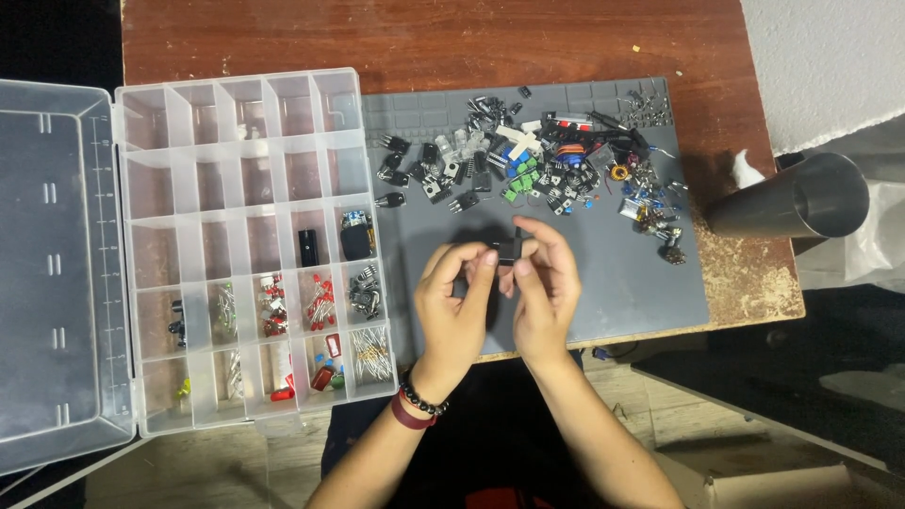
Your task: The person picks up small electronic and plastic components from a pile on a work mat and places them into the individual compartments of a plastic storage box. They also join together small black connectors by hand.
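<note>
A: What is seen from the head camera?

B: A small black component (507,249) is pinched between the fingertips of the left hand (455,303) and the right hand (547,287). Both hands are closed on it, and it is held just above the grey work mat (622,283).

A: What is laid out on the mat?

B: A heap of loose electronic parts (537,170) is spread along its far edge, well apart from the hands. A clear compartment box (245,245) is placed to the left, its lid (52,264) folded open; red LEDs (320,303) and resistors (372,351) are sorted in its near compartments.

A: And to the right?

B: A metal cylinder (801,200) is lying on its side at the edge of the wooden table (424,38).
</note>
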